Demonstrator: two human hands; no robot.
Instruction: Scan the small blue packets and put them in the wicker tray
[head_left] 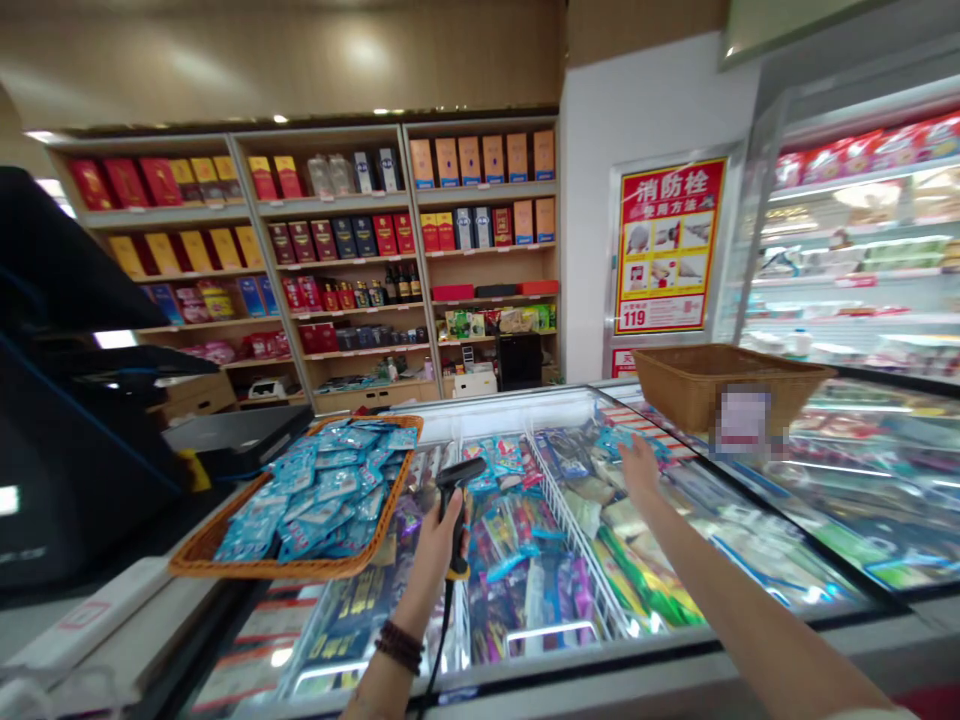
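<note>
My left hand [442, 535], with a dark beaded bracelet at the wrist, is wrapped round a black barcode scanner [459, 500] with a cord hanging down. The scanner is held over the glass-topped chest freezer [480, 690]. My right hand [640, 470] is stretched out over the freezer's right part, fingers closed at a small blue packet [613, 437], partly hidden by the hand. To the left of the scanner, a shallow orange wicker tray [300, 570] holds a heap of blue and white packets [330, 490].
A brown wicker basket [675, 385] stands on the freezer's far right edge. Dark checkout equipment [67, 430] rises at the left. Wire dividers [562, 510] part the frozen goods under the glass. Behind are shelves [341, 262] of boxes, and a lit display fridge [855, 270].
</note>
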